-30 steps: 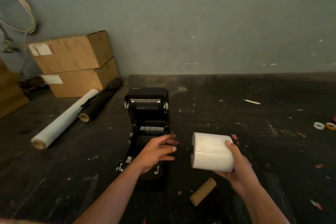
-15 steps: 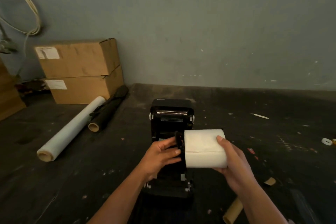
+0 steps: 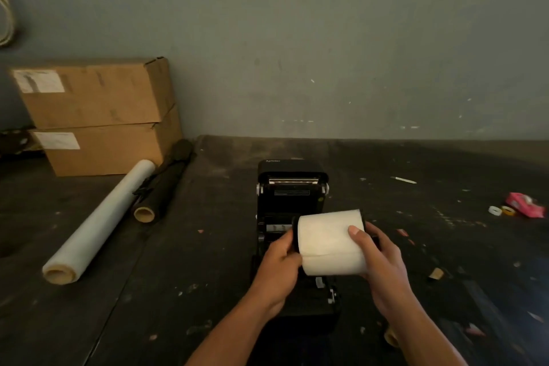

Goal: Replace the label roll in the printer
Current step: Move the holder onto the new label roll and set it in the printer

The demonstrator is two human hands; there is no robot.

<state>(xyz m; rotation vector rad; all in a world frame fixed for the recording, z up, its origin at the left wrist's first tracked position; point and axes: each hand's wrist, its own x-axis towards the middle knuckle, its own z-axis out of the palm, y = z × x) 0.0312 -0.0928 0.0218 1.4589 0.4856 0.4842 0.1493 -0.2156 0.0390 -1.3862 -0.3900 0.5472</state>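
Note:
A black label printer (image 3: pixel 292 187) stands on the dark table with its lid swung up toward the wall. A fat white label roll (image 3: pixel 329 242) on a black holder hangs just above the printer's open bay, tilted slightly. My right hand (image 3: pixel 377 258) grips the roll's right end, thumb across the front. At the roll's left end my left hand (image 3: pixel 280 258) holds the black flange. The bay under the roll is mostly hidden. A brown cardboard core (image 3: pixel 390 336) lies partly behind my right forearm.
Two stacked cardboard boxes (image 3: pixel 98 116) sit at the back left. A clear film roll (image 3: pixel 98 223) and a black roll (image 3: pixel 165 187) lie beside them. Small tape rings (image 3: pixel 494 210) and a pink packet (image 3: pixel 527 205) rest at the right. Paper scraps dot the table.
Both hands brought the white roll from the right of the printer to directly above its open bay. My left hand left the printer and took the roll's left end.

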